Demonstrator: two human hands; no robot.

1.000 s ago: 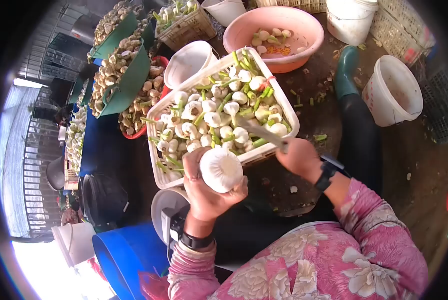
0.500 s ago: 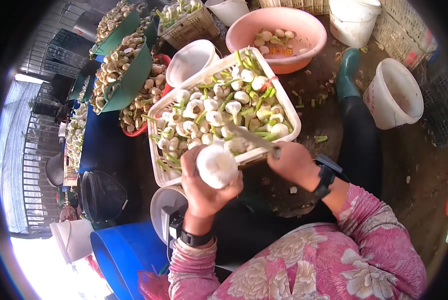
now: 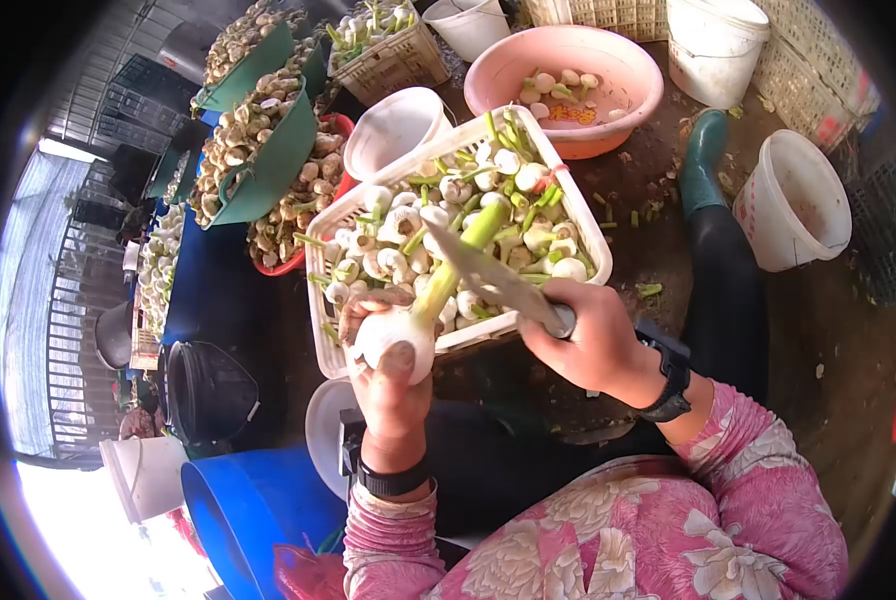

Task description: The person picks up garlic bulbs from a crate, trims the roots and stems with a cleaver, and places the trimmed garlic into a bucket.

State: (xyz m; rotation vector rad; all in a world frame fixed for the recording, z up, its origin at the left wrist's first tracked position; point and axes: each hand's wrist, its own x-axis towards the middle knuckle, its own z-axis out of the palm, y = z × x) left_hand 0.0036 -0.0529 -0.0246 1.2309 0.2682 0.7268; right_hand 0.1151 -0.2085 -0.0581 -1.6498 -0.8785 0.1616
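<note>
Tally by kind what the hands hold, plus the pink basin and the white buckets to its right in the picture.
Garlic bulb in left hand: 1
Knife in right hand: 1
Pink basin: 1
White buckets: 2
Total: 5

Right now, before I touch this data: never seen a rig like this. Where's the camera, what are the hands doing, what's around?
No machine here: just a person's two bare hands. The view comes from one camera worn on the head, looking forward and down, so the left hand shows on the left.

That hand grips a garlic bulb with its long green stem on. The right hand holds a knife, its blade crossing the stem in the view; whether it touches, I can't tell.

Just beyond is a white crate full of bulbs and stem pieces. Past it sits a pink basin with a few bulbs. Green scraps lie on the floor.
</note>
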